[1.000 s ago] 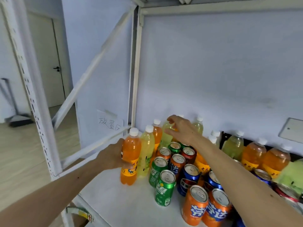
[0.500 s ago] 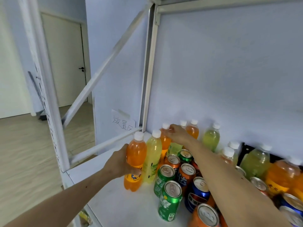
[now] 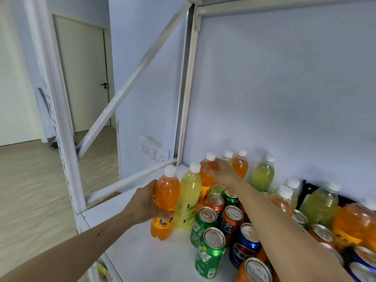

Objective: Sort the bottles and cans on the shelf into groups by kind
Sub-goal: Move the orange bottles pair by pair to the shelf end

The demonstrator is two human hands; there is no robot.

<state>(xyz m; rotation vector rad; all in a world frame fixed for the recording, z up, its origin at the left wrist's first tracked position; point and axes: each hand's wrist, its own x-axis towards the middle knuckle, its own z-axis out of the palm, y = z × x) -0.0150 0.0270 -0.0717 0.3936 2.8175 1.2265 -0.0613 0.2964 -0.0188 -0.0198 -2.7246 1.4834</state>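
Green can [image 3: 210, 252] is standing nearest me at 6 o'clock on the shelf [image 3: 142, 255], blue and orange cans packed just beside it twd 4. My left hand [image 3: 145, 204] is gripping the front orange bottle [image 3: 165, 202] round its middle, at 9 o'clock of the yellow bottle [image 3: 188, 197], the two touching. Further back, twd 12, my right hand [image 3: 222, 173] is reaching over the cans w/ fingers curling round the rear orange bottle [image 3: 206, 176].

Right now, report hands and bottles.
Left hand grips front orange bottle. Right hand on rear orange bottle. Yellow bottle stands between; cans crowd right.
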